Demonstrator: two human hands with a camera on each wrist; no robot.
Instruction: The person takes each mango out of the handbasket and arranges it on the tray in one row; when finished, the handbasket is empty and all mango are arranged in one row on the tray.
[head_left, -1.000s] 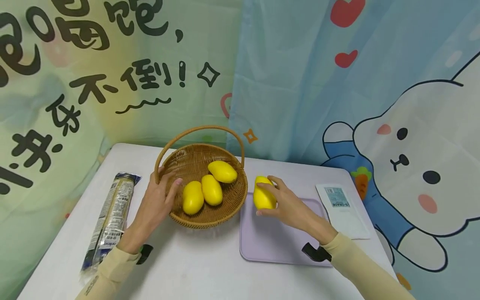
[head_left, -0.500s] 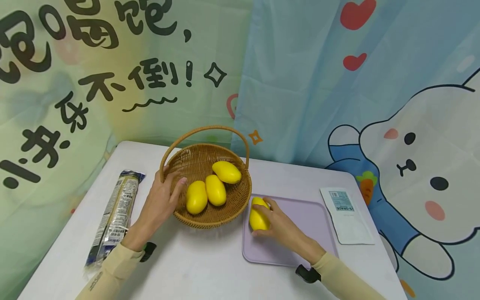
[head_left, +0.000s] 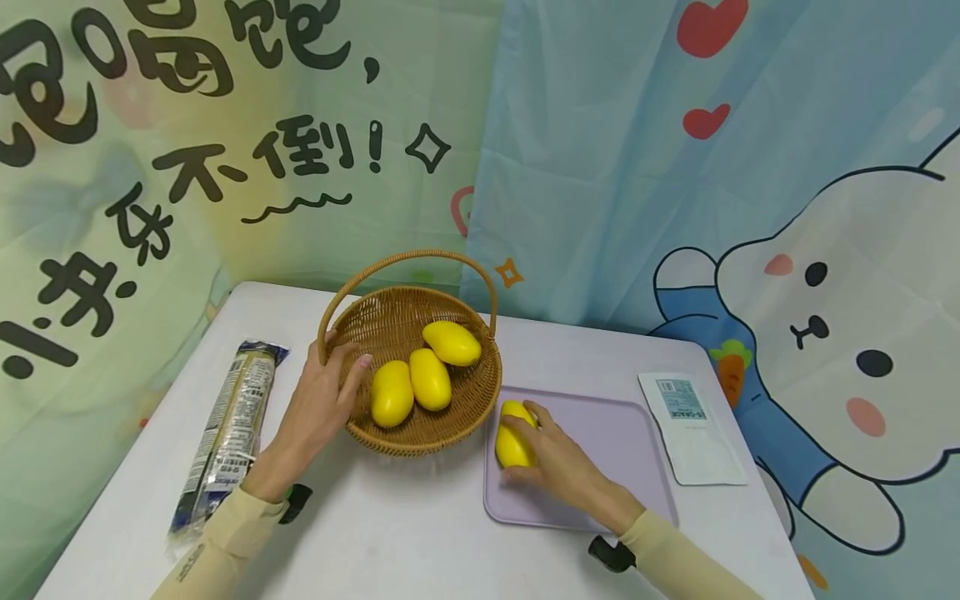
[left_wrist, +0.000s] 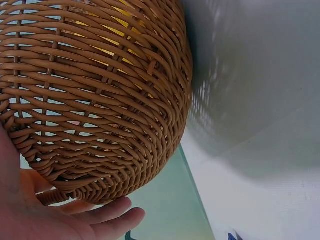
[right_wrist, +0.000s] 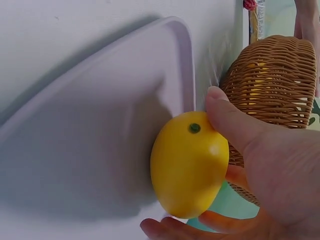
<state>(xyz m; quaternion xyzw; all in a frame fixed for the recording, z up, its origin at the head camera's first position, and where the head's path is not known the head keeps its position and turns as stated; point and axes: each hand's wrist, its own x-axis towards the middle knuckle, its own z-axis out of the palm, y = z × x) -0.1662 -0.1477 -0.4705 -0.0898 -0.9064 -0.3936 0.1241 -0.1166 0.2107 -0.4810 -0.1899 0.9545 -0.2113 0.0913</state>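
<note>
My right hand point(head_left: 558, 462) holds a yellow mango point(head_left: 514, 435) at the left side of the lilac tray point(head_left: 592, 512). In the right wrist view, the thumb lies along one side of the mango point(right_wrist: 187, 165) and the fingers curve round the other; a green stem spot shows. My left hand point(head_left: 318, 404) grips the left rim of the wicker basket point(head_left: 423, 437), by the foot of its arched handle. Inside the basket rest three more mangoes point(head_left: 431, 380). From the left wrist, the woven basket wall point(left_wrist: 100, 100) fills much of the view, with the hand point(left_wrist: 55, 215) at its rim.
Left of the basket lies a long clear packet point(head_left: 232, 433) with dark ends on the white table point(head_left: 405, 533). A white pouch point(head_left: 693, 433) with a label is right of the tray. A printed curtain point(head_left: 570, 167) hangs behind the table.
My right hand has brought the mango down and slightly left, from beside the basket onto the tray's left part; the last half second shows only a small drop. The left hand stays on the basket.
</note>
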